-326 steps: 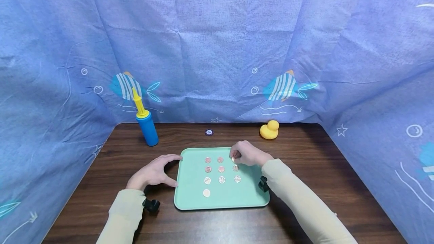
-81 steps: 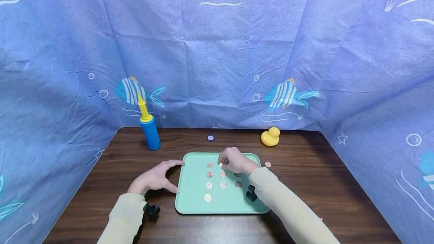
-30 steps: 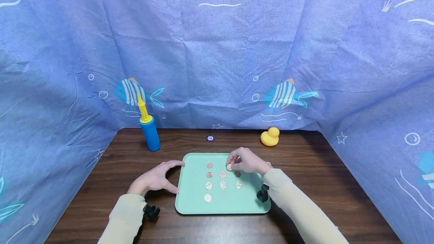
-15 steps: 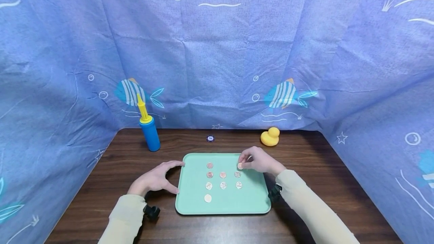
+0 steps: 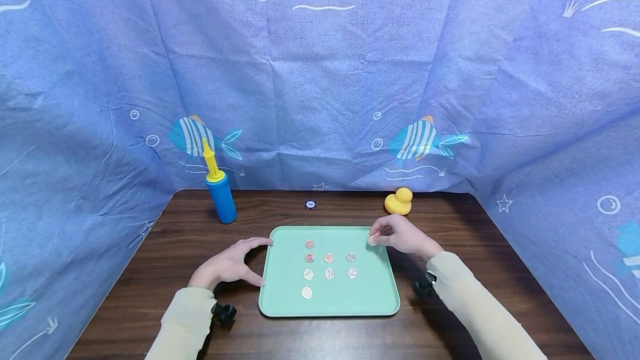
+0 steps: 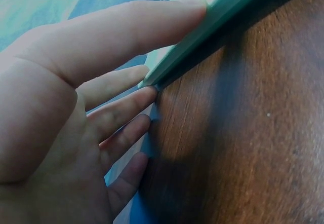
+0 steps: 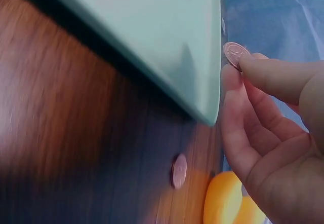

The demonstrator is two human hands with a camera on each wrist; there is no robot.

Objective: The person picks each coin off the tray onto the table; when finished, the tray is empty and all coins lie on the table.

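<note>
My right hand (image 5: 402, 235) pinches a coppery coin (image 7: 235, 54) between thumb and fingertips, above the back right corner of the mint-green tray (image 5: 370, 299). Several coins lie flat on the tray in rough rows, among them a coppery coin (image 5: 310, 244) at the back and a pale coin (image 5: 306, 293) at the front left. Another coin (image 7: 178, 171) rests on the wooden table just past the tray's right corner; my right hand hides it in the head view. My left hand (image 5: 227, 263) is spread, its thumb (image 6: 177, 24) and fingertips touching the tray's left edge.
A yellow rubber duck (image 5: 398, 203) sits behind my right hand. A blue and yellow hand pump (image 5: 221, 196) stands at the back left, and a dark-rimmed poker chip (image 5: 310, 204) lies behind the tray. Blue fish-print cloth (image 5: 320, 82) surrounds the table (image 5: 240, 329).
My right hand has taken a coin from the middle of the back row and carried it right to the tray's corner. An earlier coin went from tray to table. My left hand stays put.
</note>
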